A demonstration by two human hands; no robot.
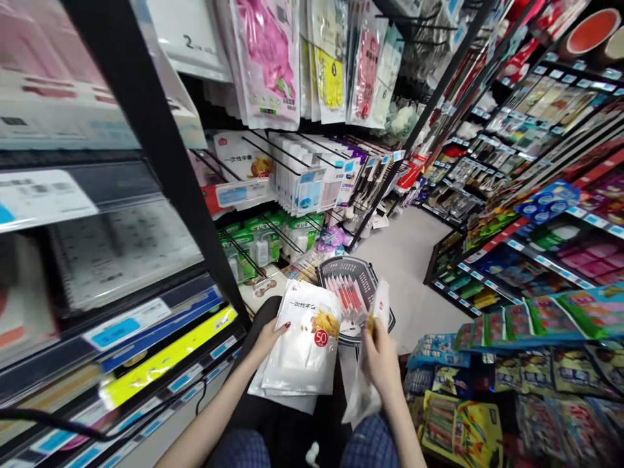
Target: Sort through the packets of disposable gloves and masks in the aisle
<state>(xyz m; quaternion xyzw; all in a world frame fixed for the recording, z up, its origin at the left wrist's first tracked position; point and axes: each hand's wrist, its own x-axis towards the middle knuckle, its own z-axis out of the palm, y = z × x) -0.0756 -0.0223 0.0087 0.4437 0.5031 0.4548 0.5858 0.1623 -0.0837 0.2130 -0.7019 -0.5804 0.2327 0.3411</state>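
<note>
My left hand (272, 337) is closed on the left edge of a few stacked white packs of disposable gloves (305, 354), held face up over my lap. The top pack bears a food picture and a red circle reading 50. A thin white plastic packet (359, 393) stands nearly edge-on in my right hand (381, 359), whose fingers grip its middle; its front cannot be read. Just beyond both hands, a dark grey shopping basket (358, 261) sits on the floor with a row of pink-and-white packets (347, 294) inside. The packs partly hide its near side.
A shelf rack with a black upright (168, 156) stands close on my left. Rubber glove packs (270, 62) hang above, and glove packs (241, 156) fill the hooks ahead. Snack bags (461, 429) crowd the right. Grey floor (409, 250) runs between the shelves.
</note>
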